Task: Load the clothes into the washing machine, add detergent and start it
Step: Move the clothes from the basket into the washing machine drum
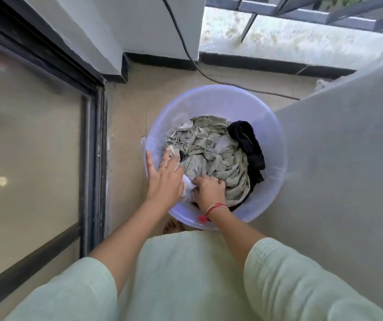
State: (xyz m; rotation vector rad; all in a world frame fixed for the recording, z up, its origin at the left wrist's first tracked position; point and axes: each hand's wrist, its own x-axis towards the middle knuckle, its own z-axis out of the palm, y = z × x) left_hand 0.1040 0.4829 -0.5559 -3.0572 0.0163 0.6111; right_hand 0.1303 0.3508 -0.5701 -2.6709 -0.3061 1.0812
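Head view looks straight down on a translucent lavender plastic tub (276, 163) standing on beige floor tiles (128, 112). The clothes are inside the tub: crumpled grey-green garments (209, 149) fill its middle, a black garment (248, 144) lies along its right inner wall, and a white cloth (189, 183) sits at its near-left edge.

The left hand (165, 179) lies over the tub's left rim with fingers spread and straight, fingertips touching the clothes, a ring (163, 167) on one finger. The right hand (209, 188) is inside the tub just beside it, fingers curled and clutching the white cloth; a red thread bracelet (216, 208) circles its wrist. The two hands are nearly touching.

Right of the tub, and touching it, rises a large pale grey bulk (336, 170); whether it is the washing machine cannot be told. A black cable (209, 77) trails across the floor beyond the tub. Left of the tub stands a dark-framed sliding glass door (35, 147).
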